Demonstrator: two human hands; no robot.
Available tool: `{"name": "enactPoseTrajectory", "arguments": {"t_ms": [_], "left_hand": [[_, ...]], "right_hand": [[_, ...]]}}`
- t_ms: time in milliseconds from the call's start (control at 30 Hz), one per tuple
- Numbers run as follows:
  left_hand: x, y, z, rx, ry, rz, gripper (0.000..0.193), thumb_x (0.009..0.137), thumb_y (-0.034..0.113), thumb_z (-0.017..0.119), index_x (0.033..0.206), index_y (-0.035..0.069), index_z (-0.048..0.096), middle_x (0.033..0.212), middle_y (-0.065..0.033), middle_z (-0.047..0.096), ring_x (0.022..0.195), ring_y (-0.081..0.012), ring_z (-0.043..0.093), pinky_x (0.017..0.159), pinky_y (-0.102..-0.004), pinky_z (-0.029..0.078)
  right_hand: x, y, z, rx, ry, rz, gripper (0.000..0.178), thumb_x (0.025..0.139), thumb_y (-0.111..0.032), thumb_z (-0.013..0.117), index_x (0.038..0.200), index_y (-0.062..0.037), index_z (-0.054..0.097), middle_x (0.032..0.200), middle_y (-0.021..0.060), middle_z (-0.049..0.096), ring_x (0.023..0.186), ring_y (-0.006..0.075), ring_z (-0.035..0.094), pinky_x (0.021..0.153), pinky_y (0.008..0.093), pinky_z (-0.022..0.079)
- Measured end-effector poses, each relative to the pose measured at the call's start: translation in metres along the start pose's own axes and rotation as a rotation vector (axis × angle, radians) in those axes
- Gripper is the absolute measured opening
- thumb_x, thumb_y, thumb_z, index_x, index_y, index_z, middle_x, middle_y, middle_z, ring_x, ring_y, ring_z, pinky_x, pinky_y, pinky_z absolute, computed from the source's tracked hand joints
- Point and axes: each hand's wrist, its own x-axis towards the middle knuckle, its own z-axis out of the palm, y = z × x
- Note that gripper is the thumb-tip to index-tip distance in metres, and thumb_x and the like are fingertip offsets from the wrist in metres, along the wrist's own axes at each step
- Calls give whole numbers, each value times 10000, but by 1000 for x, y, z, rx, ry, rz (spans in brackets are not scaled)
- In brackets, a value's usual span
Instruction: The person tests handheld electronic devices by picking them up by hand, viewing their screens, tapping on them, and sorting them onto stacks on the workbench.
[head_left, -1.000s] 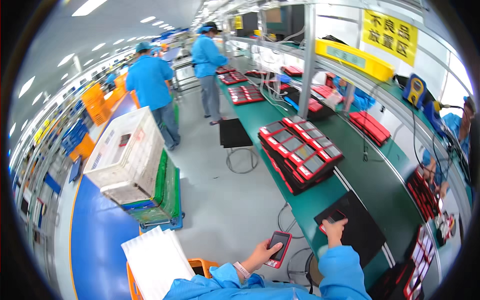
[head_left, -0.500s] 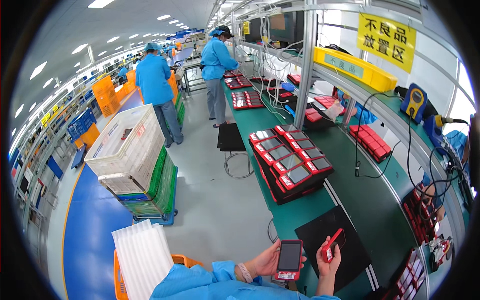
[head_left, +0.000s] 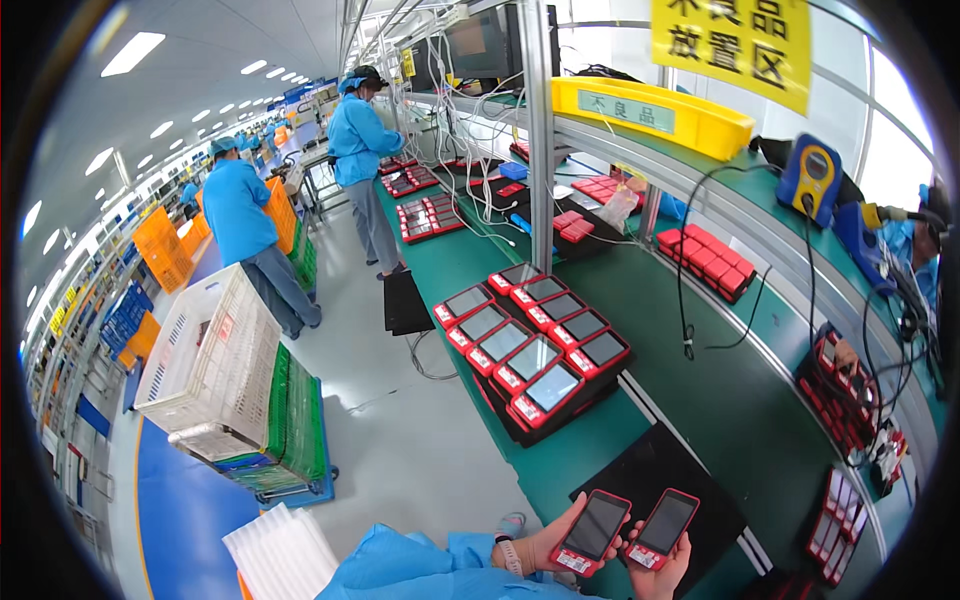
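Note:
My left hand (head_left: 556, 538) is closed round a red handheld device (head_left: 597, 527) with a dark screen and a white label at its lower end. Right beside it, my right hand (head_left: 662, 577) grips a second red handheld device (head_left: 667, 522) of the same look. Both screens face up toward me. The two devices are held over the near bench edge and a black mat (head_left: 655, 475). Just beyond lies a stack of black trays bearing rows of similar red devices (head_left: 548, 388).
A green bench (head_left: 690, 335) runs away from me, with a metal post (head_left: 538, 130) and a shelf holding a yellow bin (head_left: 650, 118). Red devices (head_left: 705, 262) lie farther right. Left stand stacked crates (head_left: 215, 375) on a trolley. Two co-workers in blue (head_left: 362, 140) stand ahead.
My right hand has turned its device from edge-on to screen-up and brought it beside the left one. The whole view has shifted, with the bench now farther left.

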Motion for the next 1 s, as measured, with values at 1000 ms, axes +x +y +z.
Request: {"name": "enactPoseTrajectory", "arguments": {"t_ms": [1000], "left_hand": [[62,57,87,505,65,-30,873,775,723,117,969,-27,520,908,-151,568,738,-247,589,671,-380,504]], "right_hand": [[-1,-17,65,-15,-269,-203,606,876,-450,286,1212,42,400,1068,211,526,837,269,593,689,364,506]]}}
